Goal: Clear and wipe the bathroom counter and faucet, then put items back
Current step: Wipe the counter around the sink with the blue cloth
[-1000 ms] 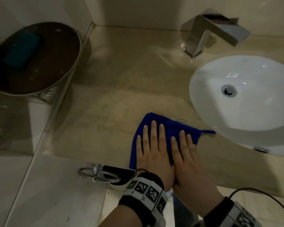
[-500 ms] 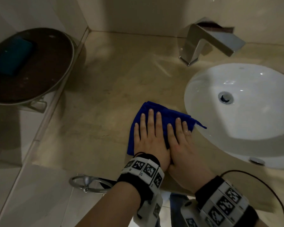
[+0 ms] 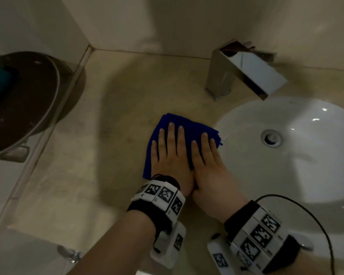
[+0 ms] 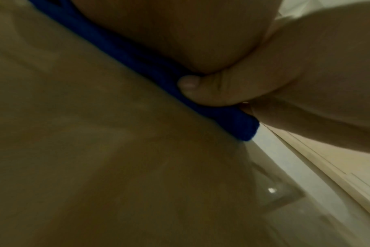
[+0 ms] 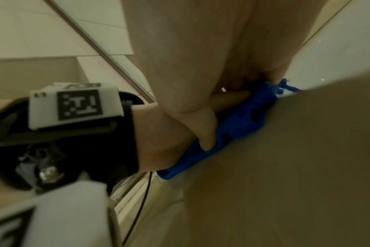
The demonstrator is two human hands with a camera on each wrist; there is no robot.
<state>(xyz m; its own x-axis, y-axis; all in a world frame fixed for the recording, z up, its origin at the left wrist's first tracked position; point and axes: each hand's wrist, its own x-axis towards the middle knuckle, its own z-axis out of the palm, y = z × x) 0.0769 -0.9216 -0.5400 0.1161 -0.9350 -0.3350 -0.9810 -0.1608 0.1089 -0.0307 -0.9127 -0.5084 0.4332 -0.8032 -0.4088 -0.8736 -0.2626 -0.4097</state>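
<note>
A folded blue microfibre cloth (image 3: 184, 127) lies on the beige stone counter (image 3: 99, 147), just left of the white oval basin (image 3: 306, 165). The left hand (image 3: 170, 155) and right hand (image 3: 207, 165) press it flat, fingers straight. Far right stands a square chrome faucet (image 3: 240, 72). The left-wrist view shows a thumb (image 4: 203, 90) on the cloth's edge. Wristband markers (image 3: 163, 193) seem unlettered.

— How are the two hands placed?
— The left hand (image 3: 170, 155) and the right hand (image 3: 208, 165) lie flat, side by side and touching, palms down, fingers straight and pointing forward.
— And the wrists?
— Both forearms come from below; each wrist wears a band with black-and-white markers.
</note>
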